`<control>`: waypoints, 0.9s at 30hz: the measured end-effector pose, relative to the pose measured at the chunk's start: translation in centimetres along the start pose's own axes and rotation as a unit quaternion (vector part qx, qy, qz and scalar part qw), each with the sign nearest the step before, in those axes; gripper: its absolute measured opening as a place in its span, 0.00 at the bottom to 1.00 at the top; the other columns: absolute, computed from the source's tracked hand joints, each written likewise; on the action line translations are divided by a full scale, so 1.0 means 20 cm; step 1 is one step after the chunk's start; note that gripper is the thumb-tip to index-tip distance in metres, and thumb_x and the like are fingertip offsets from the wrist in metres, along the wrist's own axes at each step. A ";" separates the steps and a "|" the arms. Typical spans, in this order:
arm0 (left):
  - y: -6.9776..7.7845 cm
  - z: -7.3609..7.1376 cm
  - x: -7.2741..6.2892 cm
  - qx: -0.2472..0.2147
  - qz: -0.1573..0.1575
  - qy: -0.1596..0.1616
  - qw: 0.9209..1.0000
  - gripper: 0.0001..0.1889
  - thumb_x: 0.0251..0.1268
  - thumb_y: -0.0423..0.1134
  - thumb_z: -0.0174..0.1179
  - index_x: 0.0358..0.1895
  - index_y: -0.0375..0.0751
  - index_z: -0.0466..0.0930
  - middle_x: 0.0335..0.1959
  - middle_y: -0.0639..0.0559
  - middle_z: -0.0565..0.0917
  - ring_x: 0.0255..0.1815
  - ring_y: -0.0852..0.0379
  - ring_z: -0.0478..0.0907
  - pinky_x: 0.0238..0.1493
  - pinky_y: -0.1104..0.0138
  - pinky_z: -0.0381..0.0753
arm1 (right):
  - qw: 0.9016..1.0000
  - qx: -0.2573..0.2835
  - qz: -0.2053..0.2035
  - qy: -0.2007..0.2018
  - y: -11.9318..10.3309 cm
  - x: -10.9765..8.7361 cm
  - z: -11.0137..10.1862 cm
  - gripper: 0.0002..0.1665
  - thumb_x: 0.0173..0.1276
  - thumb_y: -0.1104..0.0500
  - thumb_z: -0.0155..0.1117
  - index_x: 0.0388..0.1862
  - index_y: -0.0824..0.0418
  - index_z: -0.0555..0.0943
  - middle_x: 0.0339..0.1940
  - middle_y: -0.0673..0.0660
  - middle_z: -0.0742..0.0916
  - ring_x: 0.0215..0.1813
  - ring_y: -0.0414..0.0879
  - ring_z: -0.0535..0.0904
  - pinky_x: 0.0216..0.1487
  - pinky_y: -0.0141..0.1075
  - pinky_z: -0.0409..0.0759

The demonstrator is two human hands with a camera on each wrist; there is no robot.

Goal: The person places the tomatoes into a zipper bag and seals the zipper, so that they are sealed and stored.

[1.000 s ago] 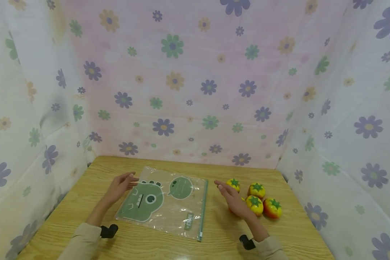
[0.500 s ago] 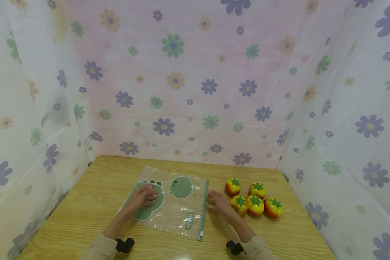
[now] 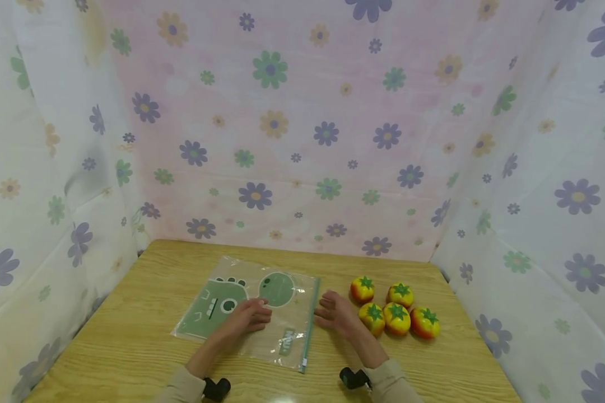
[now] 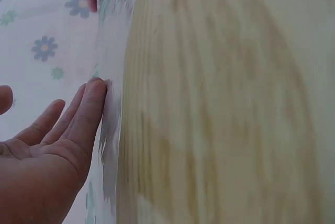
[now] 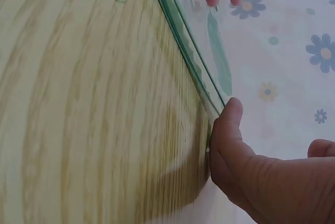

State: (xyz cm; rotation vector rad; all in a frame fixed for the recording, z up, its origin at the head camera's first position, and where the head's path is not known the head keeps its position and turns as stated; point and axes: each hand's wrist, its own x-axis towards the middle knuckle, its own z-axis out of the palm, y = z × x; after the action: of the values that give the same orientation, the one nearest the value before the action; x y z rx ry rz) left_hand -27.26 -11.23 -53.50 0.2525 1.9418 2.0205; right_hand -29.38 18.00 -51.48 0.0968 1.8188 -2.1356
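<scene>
A clear plastic zip bag (image 3: 277, 288) with a green dinosaur print lies flat on the wooden table, its green zip edge (image 3: 310, 324) to the right. My left hand (image 3: 243, 322) rests over the middle of the bag; in the left wrist view its fingers are fairly straight, tips at the film. Beside the zip edge is my right hand (image 3: 340, 316). In the right wrist view, its fingertips (image 5: 233, 111) touch that edge, with the thumb held apart. Neither hand grips the bag.
Several yellow-and-red fruits (image 3: 396, 319) with green leafy tops, persimmon-like, stand just right of my right hand. Flowered cloth (image 3: 302, 140) hangs behind the wooden table (image 3: 131, 336) and along both sides.
Both hands have moved left-to-middle and right-to-middle: the left from the bag's left side onto its centre, the right from the fruits to the zip edge. The bag has shifted slightly left.
</scene>
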 end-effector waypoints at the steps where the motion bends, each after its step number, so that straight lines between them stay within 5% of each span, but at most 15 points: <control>1: 0.00 0.01 0.00 0.000 -0.001 0.001 1.000 0.30 0.82 0.46 0.47 0.71 0.20 0.61 0.62 0.26 0.78 0.61 0.38 0.80 0.60 0.56 0.83 | 1.000 0.005 0.002 0.001 0.00 0.00 0.00 0.39 0.84 0.48 0.41 0.76 0.79 0.52 0.75 0.83 0.60 0.71 0.74 0.69 0.66 0.53 0.79; 11: -0.01 0.07 0.01 0.015 0.019 -0.015 1.000 0.28 0.84 0.43 0.46 0.69 0.18 0.63 0.59 0.24 0.78 0.57 0.41 0.83 0.55 0.58 0.86 | 0.998 -0.016 0.026 -0.046 0.03 0.04 0.02 0.42 0.85 0.44 0.36 0.77 0.79 0.54 0.75 0.78 0.65 0.65 0.57 0.75 0.56 0.37 0.81; 21: -0.02 0.13 0.04 0.021 0.025 -0.028 0.999 0.26 0.83 0.39 0.46 0.69 0.17 0.62 0.58 0.25 0.79 0.54 0.42 0.84 0.54 0.58 0.87 | 0.995 -0.026 0.016 -0.091 0.04 0.04 0.04 0.41 0.86 0.44 0.33 0.78 0.77 0.55 0.77 0.77 0.65 0.73 0.63 0.70 0.71 0.50 0.74; 27: -0.02 0.17 0.06 0.020 0.030 -0.021 0.999 0.24 0.83 0.37 0.46 0.67 0.16 0.63 0.55 0.25 0.80 0.51 0.45 0.85 0.52 0.58 0.88 | 0.994 -0.046 0.007 -0.097 0.05 0.03 0.05 0.39 0.86 0.46 0.32 0.76 0.79 0.57 0.75 0.76 0.68 0.68 0.56 0.75 0.67 0.44 0.77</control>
State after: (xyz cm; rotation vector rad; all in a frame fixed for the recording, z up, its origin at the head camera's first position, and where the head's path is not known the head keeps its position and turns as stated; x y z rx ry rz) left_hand -27.13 -7.70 -53.92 0.3632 1.9739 1.9975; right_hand -29.57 16.82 -52.36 -0.1164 1.7941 -1.9720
